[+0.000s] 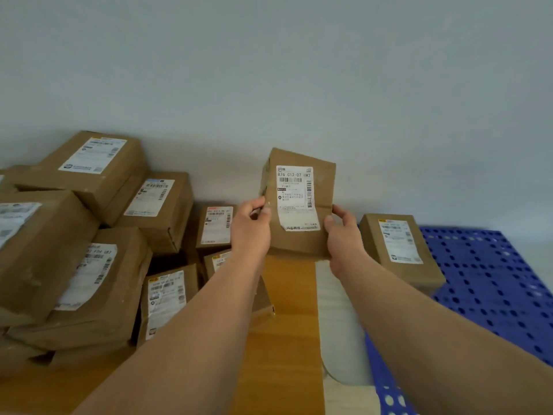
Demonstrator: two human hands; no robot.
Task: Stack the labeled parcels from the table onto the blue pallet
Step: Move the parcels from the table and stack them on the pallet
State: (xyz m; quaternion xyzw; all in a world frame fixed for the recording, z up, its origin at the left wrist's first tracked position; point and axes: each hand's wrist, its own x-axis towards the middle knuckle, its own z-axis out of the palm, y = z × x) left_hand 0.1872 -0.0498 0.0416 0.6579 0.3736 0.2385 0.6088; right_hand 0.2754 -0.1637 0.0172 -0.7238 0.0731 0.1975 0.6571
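Note:
A brown cardboard parcel (299, 202) with a white shipping label is held up in the air, label facing me, over the right end of the wooden table (287, 324). My left hand (251, 226) grips its left edge and my right hand (342, 227) grips its right edge. The blue perforated pallet (493, 289) lies low at the right. One labeled parcel (399, 250) rests on the pallet's far left corner, just right of my right hand.
A pile of several labeled brown parcels (89, 235) covers the left half of the table, stacked against the pale wall (269, 70). A strip of pale floor (338, 324) separates the table edge from the pallet.

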